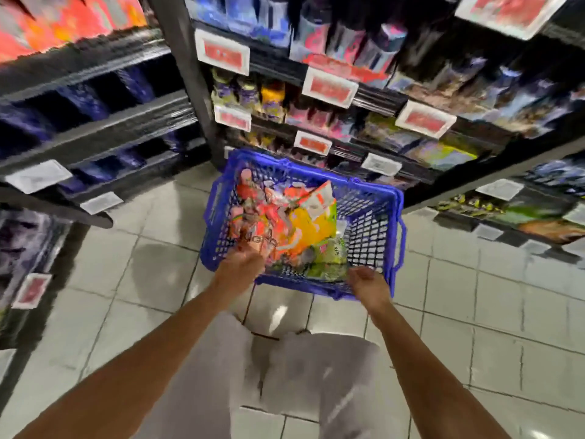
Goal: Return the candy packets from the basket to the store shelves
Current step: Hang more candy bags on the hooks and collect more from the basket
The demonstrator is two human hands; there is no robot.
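Note:
A blue plastic basket (pixel 373 217) sits low in front of me by the shelves, over the tiled floor. It holds several candy packets (pixel 285 223), orange, yellow and green, piled toward its left side. My left hand (pixel 239 267) reaches over the near left rim into the pile, and its fingertips are hidden among the orange packets. My right hand (pixel 368 285) is at the near right rim with its fingers curled round the edge. The whole view is blurred by motion.
Dark store shelves (pixel 348 99) stocked with snack packs and red price tags (pixel 329 87) stand right behind the basket. A second shelf unit (pixel 95 122) runs along the left. Grey tiled floor (pixel 152 280) lies between them, and my legs are below.

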